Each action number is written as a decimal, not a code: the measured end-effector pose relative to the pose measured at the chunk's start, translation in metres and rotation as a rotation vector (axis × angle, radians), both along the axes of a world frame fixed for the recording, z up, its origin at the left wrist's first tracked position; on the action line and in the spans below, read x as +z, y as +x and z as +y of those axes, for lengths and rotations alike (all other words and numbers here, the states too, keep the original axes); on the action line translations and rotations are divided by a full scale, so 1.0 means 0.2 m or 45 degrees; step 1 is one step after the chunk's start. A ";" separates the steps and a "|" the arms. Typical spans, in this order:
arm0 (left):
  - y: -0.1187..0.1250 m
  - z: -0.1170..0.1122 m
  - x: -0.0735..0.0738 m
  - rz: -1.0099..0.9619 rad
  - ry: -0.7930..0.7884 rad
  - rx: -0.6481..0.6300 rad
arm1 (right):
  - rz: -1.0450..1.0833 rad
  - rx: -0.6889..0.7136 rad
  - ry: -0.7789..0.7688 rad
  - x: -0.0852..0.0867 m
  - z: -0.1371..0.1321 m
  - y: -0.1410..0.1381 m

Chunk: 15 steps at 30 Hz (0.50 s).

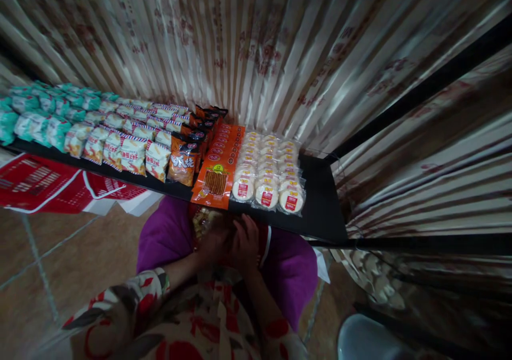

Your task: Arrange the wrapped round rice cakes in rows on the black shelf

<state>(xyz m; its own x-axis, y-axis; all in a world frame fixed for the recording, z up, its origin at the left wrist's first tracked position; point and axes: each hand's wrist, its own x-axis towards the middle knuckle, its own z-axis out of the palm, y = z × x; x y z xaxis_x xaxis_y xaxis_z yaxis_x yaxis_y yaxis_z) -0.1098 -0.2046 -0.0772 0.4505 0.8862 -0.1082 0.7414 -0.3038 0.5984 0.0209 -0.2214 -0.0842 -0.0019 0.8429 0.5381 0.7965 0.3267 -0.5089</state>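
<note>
Both my hands are low in front of me, below the edge of a black shelf [320, 210]. My left hand [212, 242] and my right hand [246, 242] are close together inside a purple bag [168, 232], their fingers curled round a snack packet [204, 218] with a clear window. Rows of snack packets fill the shelf: orange packs [218, 168], clear packs of round white rice cakes [266, 173], dark orange bags [184, 162], white and red bags [132, 152] and teal bags [36, 120].
A striped satin curtain [248, 50] hangs behind and to the right of the shelf. Red and white printed sheets [44, 184] lie under the shelf at the left. The floor is tan tile [60, 264]. A pale grey rounded object [364, 338] sits at the bottom right.
</note>
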 end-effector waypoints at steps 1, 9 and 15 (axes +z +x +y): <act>-0.02 0.01 -0.02 0.023 -0.087 0.087 | 0.005 0.018 -0.049 -0.04 -0.02 -0.02; -0.21 0.22 -0.22 -0.035 -0.483 0.799 | 0.109 -0.003 -0.783 -0.31 0.03 -0.13; -0.21 0.23 -0.37 -0.259 -0.650 0.978 | 0.256 -0.042 -1.007 -0.43 0.12 -0.16</act>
<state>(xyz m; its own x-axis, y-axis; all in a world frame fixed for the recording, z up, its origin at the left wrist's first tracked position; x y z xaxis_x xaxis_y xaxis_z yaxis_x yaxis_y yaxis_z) -0.1523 -0.1582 -0.1503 -0.1841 0.8155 -0.5487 0.4964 0.5590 0.6642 -0.0109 -0.1983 -0.1700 0.0628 0.9715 -0.2284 0.6681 -0.2109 -0.7135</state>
